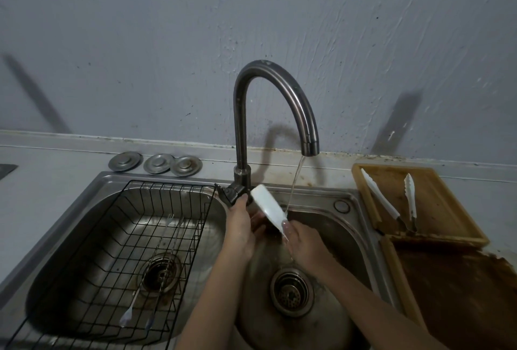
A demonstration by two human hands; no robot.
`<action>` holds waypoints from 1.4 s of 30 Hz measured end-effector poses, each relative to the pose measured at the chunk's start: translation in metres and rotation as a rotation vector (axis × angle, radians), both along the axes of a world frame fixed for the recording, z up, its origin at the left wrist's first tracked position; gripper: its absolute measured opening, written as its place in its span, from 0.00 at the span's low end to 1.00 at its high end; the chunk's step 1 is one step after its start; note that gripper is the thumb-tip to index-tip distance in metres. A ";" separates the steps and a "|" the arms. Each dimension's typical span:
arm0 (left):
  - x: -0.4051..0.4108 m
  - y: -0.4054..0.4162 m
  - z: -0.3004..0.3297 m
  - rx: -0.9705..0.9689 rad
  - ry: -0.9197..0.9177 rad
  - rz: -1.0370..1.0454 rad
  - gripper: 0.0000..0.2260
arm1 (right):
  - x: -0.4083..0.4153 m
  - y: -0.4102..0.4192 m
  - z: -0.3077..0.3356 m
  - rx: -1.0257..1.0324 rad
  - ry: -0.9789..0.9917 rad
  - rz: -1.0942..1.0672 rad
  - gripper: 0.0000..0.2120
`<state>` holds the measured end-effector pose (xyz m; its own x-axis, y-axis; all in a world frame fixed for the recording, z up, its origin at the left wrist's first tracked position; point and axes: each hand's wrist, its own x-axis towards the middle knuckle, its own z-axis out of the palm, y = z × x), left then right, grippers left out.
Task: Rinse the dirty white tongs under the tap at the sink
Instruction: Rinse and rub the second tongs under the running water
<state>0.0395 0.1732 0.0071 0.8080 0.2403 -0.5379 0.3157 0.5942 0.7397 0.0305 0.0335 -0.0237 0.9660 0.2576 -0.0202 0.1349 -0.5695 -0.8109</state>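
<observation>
A pair of white tongs (267,205) slants over the right sink basin (347,240), its upper end near the tap base. My right hand (305,246) grips its lower end, where a thin stream of water (293,187) from the curved tap (279,89) lands. My left hand (239,229) is just left of the tongs, thumb up against the tap lever (228,195) and fingers curled under the middle of the tongs. The tips of the tongs are hidden by my right hand.
A black wire rack (117,237) with a few thin utensils sits in the left basin (56,251). Three metal sink plugs (156,163) lie behind it. At the right, a stained cutting board (436,209) carries two more white tongs (382,198). A drain strainer (291,292) sits below my hands.
</observation>
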 end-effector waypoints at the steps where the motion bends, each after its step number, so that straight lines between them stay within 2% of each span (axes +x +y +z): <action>1: 0.000 0.004 -0.006 0.146 -0.004 0.031 0.14 | -0.003 -0.001 -0.004 0.110 0.100 -0.050 0.19; 3: -0.002 0.016 -0.014 0.473 -0.058 0.143 0.16 | -0.008 -0.004 -0.009 0.279 0.266 -0.061 0.21; 5: -0.001 0.031 -0.021 0.811 -0.085 0.168 0.22 | -0.011 -0.010 -0.008 0.322 0.309 0.001 0.22; 7: 0.004 0.042 -0.025 1.136 -0.126 0.064 0.26 | -0.013 -0.015 -0.005 0.337 0.307 0.053 0.23; 9: 0.011 0.047 -0.027 1.315 -0.158 -0.048 0.25 | -0.014 -0.017 -0.002 0.356 0.294 0.087 0.23; 12: 0.023 0.049 -0.024 1.330 -0.107 -0.046 0.12 | -0.013 -0.017 0.002 0.387 0.287 0.096 0.23; 14: 0.030 0.049 -0.024 1.411 -0.042 -0.032 0.08 | -0.012 -0.017 0.004 0.397 0.266 0.094 0.23; 23: 0.042 0.050 -0.027 1.509 0.008 -0.033 0.08 | -0.013 -0.012 0.019 0.379 0.179 0.045 0.19; 32: 0.052 0.046 -0.016 1.589 0.123 -0.159 0.08 | -0.002 -0.023 0.053 0.336 -0.144 -0.022 0.26; 34: 0.051 0.046 -0.016 1.589 0.133 -0.163 0.09 | -0.002 -0.024 0.051 0.222 -0.246 -0.038 0.21; 35: 0.051 0.045 -0.015 1.582 0.134 -0.162 0.09 | -0.001 -0.026 0.047 0.059 -0.281 -0.016 0.18; 37: 0.050 0.045 -0.015 1.578 0.135 -0.167 0.10 | 0.001 -0.031 0.036 -0.460 -0.170 0.146 0.18; 38: 0.049 0.045 -0.015 1.580 0.138 -0.171 0.10 | 0.002 -0.032 0.027 -0.667 -0.072 0.234 0.20; 39: 0.048 0.044 -0.016 1.585 0.141 -0.179 0.10 | 0.000 -0.032 0.019 -0.767 0.011 0.262 0.22; 40: 0.048 0.044 -0.016 1.592 0.144 -0.187 0.11 | -0.004 -0.029 0.012 -0.759 0.030 0.225 0.23; 42: 0.048 0.044 -0.015 1.597 0.144 -0.184 0.12 | -0.012 -0.022 0.002 -0.626 -0.061 0.083 0.24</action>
